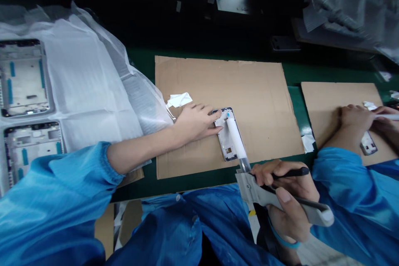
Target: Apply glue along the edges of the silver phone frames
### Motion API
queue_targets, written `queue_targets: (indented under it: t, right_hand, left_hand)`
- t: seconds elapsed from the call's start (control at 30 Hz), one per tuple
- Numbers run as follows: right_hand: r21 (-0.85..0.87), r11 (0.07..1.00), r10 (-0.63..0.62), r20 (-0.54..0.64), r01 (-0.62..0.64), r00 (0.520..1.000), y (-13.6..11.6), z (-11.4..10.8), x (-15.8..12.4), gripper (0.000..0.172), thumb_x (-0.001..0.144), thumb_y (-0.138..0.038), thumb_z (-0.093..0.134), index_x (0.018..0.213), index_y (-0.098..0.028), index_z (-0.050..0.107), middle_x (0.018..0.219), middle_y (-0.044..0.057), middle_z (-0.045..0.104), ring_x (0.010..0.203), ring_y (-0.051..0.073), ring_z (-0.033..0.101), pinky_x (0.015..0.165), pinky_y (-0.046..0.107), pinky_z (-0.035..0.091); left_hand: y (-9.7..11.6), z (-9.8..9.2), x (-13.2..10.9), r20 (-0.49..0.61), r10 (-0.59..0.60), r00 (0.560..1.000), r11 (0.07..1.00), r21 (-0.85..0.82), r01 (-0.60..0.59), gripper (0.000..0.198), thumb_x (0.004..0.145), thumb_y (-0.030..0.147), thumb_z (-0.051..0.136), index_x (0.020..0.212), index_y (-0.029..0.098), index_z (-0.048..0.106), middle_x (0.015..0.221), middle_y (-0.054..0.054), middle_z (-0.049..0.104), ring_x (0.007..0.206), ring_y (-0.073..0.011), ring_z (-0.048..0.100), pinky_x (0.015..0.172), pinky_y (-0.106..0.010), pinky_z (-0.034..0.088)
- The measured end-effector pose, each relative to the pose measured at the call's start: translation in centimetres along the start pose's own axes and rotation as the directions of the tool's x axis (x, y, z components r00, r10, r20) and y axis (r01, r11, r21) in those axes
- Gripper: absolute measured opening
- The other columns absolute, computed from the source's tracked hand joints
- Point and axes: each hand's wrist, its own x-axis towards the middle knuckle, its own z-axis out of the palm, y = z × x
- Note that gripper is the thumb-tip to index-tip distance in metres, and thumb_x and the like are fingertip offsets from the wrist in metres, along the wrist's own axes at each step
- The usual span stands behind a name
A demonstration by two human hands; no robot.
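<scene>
A phone frame [225, 141] lies on a brown cardboard sheet, its pale inner side up. My left hand [198, 122] steadies it from the left, index finger on its upper left corner and thumb against its left edge; the other fingers are spread. In my right hand [289, 199] is a tool with a white cylindrical head [237, 141] and a grey handle [316, 212]. The head slants over the frame and hides part of it; I cannot tell whether it touches. A thin black piece [296, 172] sticks out between the fingers of that hand.
The cardboard sheet [255, 87] lies on a green table, with folded white paper [180, 99] beside my left hand. Left, white foam sheeting [84, 66] carries more phone frames [26, 79]. On the right, a co-worker's hands [357, 118] work over another cardboard sheet [330, 104].
</scene>
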Motion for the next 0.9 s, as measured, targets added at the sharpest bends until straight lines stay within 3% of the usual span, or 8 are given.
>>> queue_targets:
  t: [0.33, 0.9]
  right_hand:
    - [-0.002, 1.0, 0.019, 0.003, -0.019, 1.0, -0.09, 0.01, -0.38, 0.015, 0.093, -0.033, 0.064, 0.101, -0.021, 0.058, 0.077, 0.0, 0.054, 0.069, 0.016, 0.059, 0.072, 0.039, 0.057]
    - [0.079, 0.995, 0.061, -0.008, -0.06, 0.998, 0.05, -0.65, -0.17, 0.017, 0.083, -0.028, 0.065, 0.099, -0.022, 0.067, 0.073, 0.004, 0.057, 0.066, 0.018, 0.061, 0.065, 0.051, 0.051]
  left_hand:
    - [-0.07, 0.38, 0.06, -0.013, 0.003, 1.0, 1.0, 0.01, -0.003, 0.045, 0.112, 0.057, 0.056, 0.139, 0.024, 0.07, 0.122, -0.009, 0.078, 0.109, -0.029, 0.074, 0.089, -0.043, 0.051]
    - [-0.05, 0.3, 0.07, -0.005, 0.009, 1.0, 1.0, -0.019, -0.009, 0.045, 0.112, 0.056, 0.057, 0.14, 0.023, 0.07, 0.125, -0.011, 0.078, 0.109, -0.0302, 0.074, 0.089, -0.043, 0.05]
